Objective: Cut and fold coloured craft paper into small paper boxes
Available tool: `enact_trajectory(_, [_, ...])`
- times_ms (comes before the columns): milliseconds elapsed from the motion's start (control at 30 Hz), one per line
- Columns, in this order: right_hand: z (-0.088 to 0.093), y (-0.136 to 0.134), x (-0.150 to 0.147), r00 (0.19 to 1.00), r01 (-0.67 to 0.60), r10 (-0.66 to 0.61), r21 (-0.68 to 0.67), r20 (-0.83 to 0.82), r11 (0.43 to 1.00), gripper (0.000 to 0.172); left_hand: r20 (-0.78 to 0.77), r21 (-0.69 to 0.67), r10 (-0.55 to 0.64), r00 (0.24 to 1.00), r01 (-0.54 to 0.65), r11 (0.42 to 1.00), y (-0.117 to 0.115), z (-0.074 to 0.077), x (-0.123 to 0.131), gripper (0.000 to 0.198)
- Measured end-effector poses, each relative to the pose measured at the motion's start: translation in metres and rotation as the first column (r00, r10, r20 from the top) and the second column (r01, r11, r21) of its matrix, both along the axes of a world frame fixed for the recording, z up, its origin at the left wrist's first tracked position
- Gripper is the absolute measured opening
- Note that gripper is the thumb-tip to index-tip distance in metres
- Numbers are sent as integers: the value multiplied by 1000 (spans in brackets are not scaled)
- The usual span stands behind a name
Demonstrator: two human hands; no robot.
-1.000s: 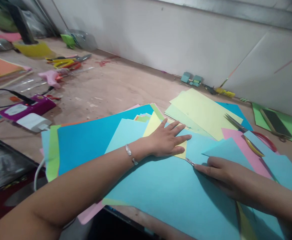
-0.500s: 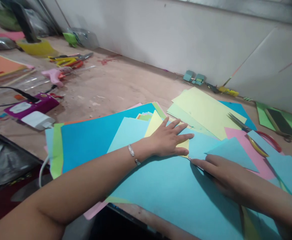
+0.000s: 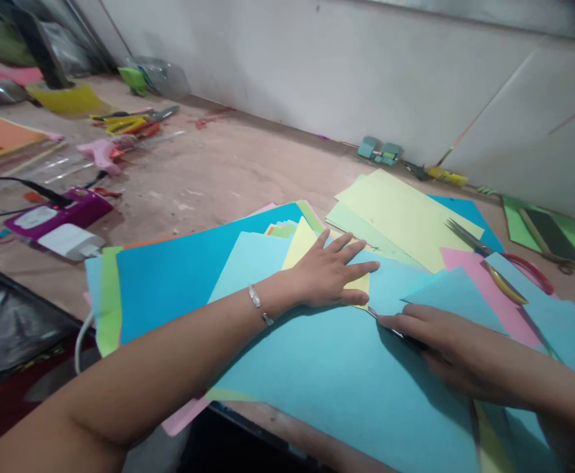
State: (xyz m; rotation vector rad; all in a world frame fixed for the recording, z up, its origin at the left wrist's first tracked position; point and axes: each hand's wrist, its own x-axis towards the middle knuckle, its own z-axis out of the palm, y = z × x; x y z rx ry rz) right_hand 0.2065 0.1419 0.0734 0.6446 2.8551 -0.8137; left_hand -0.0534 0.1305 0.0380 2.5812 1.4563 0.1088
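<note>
My left hand [image 3: 334, 270] lies flat with fingers spread, pressing on a yellow paper piece [image 3: 299, 242] on top of a large light-blue sheet [image 3: 336, 368]. My right hand [image 3: 428, 332] is closed around a slim tool that looks like a craft knife [image 3: 372, 313]. Its thin tip touches the paper at the yellow piece's lower corner, near my left thumb; most of its handle is hidden under my fingers. Beside my right hand lies a folded-looking light-blue piece [image 3: 457, 295]. Under the sheets is a darker blue sheet [image 3: 169, 282].
Red-and-yellow-handled scissors [image 3: 469, 238] lie on pink paper [image 3: 464, 263] at right. Pale yellow sheets [image 3: 410, 210] are behind. A phone [image 3: 551, 235] rests on green paper. At left are a purple power strip [image 3: 77, 209], a pink glue gun [image 3: 102, 156] and pliers [image 3: 127, 123].
Both hands keep nearly the same places on the paper; the view has shifted slightly. Dark finger-like shapes over the orange paper at the left edge have gone from view.
</note>
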Motion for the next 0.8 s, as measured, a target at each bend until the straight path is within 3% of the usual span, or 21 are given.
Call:
enact_trajectory(100, [2, 0, -2, 999, -28, 28, -19, 28, 999, 66, 3, -8, 2, 1000, -2, 1000, 0, 0, 0, 65])
enact_trajectory(267, [-5, -6, -4, 1000, -10, 10, 80, -8, 997, 60, -15, -18, -4, 1000, 4, 1000, 0, 2, 1, 65])
enact_trajectory(433, [-14, -9, -2, 999, 34, -36, 151, 11, 988, 67, -20, -22, 5, 1000, -5, 1000, 0, 4, 1, 64])
enact_trajectory(633, [-12, -14, -3, 982, 139, -177, 382, 68, 914, 30, 22, -23, 48, 999, -47, 999, -1, -2, 2, 61])
enact_trajectory(800, [-12, -21, -10, 971, 237, -230, 412, -68, 880, 24, 48, 5, 97, 994, -97, 995, 0, -7, 4, 56])
